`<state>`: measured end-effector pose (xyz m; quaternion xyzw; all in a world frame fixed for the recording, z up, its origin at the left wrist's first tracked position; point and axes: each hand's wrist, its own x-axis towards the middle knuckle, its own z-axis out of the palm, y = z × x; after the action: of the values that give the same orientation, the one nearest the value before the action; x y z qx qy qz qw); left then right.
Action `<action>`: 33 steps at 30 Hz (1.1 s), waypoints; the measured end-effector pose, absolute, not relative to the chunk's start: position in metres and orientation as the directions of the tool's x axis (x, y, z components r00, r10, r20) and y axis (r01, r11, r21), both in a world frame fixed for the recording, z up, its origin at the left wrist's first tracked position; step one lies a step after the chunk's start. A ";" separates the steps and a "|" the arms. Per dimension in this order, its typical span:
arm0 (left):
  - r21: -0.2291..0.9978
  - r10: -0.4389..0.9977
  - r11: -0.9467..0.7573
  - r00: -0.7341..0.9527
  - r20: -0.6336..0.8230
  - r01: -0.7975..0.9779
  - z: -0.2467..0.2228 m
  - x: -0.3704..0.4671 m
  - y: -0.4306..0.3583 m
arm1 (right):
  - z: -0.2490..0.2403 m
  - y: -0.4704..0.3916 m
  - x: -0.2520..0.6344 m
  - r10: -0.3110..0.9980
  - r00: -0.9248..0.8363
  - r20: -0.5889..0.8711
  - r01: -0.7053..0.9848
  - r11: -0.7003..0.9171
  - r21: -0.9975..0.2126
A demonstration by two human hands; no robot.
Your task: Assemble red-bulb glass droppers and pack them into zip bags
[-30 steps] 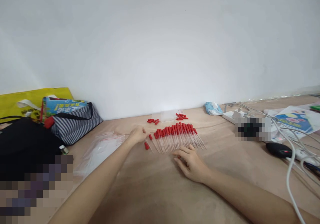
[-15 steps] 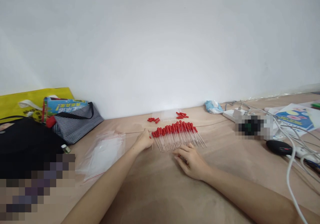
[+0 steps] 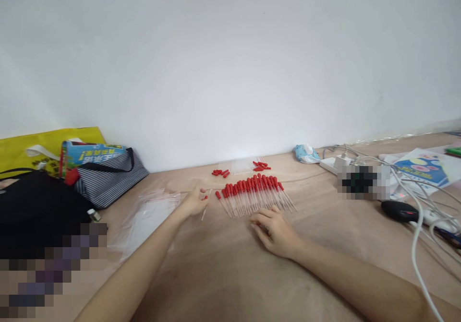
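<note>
1. Head view, left side: my left hand [image 3: 195,204] pinches a slim clear tube [image 3: 205,211] at the fingertips, tilted, with a small rubbery-looking red bulb [image 3: 206,197] right beside it; whether the two are joined is too small to tell.
2. Just right of that lies my row of droppers [image 3: 252,195], smooth see-through stems below rounded red tops, fanned side by side on the smooth tan tabletop [image 3: 230,274].
3. My right hand [image 3: 273,231] rests at the stems' lower ends, fingers loosely curved, thumb apart from them; contact with the stems I cannot tell.
4. Behind the row, stubby loose red bulbs [image 3: 220,173] lie in two clusters.
5. By my left forearm, thin, glossy plastic bags [image 3: 154,211] lie flat, overlapping, near a striped bag [image 3: 104,183].
</note>
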<state>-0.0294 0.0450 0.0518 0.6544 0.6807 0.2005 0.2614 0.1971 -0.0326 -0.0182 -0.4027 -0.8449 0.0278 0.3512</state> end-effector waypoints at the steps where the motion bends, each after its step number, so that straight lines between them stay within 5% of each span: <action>1: 0.655 0.992 0.060 0.027 -0.122 0.753 0.054 -0.029 0.037 | -0.019 -0.032 0.197 0.700 -0.414 0.581 0.663 0.670 -0.335; 5: 0.778 0.949 0.073 0.197 -0.247 0.624 0.054 -0.015 0.007 | -0.017 -0.033 0.198 0.644 -0.351 0.680 0.640 0.695 -0.327; 10: 0.904 0.760 0.222 0.517 -0.395 0.364 0.039 0.012 -0.014 | -0.009 -0.039 0.198 0.378 -0.547 0.747 0.567 0.824 -0.001; 15: 0.921 0.723 0.276 0.572 -0.387 0.273 0.029 0.024 -0.019 | -0.007 -0.039 0.201 0.232 -0.652 0.722 0.491 0.855 0.169; 24: 0.979 0.848 0.202 0.493 -0.192 0.035 0.011 0.010 -0.021 | -0.009 -0.036 0.206 0.331 -0.654 0.680 0.528 0.844 0.098; 28: 0.988 0.937 -0.017 0.346 -0.038 0.156 0.005 -0.005 -0.024 | -0.011 -0.034 0.211 0.512 -0.526 0.679 0.628 0.773 -0.096; 33: 0.919 0.917 -0.233 0.385 0.100 0.319 0.005 -0.010 -0.025 | -0.012 -0.034 0.210 0.598 -0.435 0.674 0.639 0.732 -0.237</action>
<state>-0.0096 -0.0252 0.0045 0.7073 0.4369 0.3413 0.4386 0.2096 -0.0338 -0.0122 -0.3652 -0.8465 -0.0268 0.3864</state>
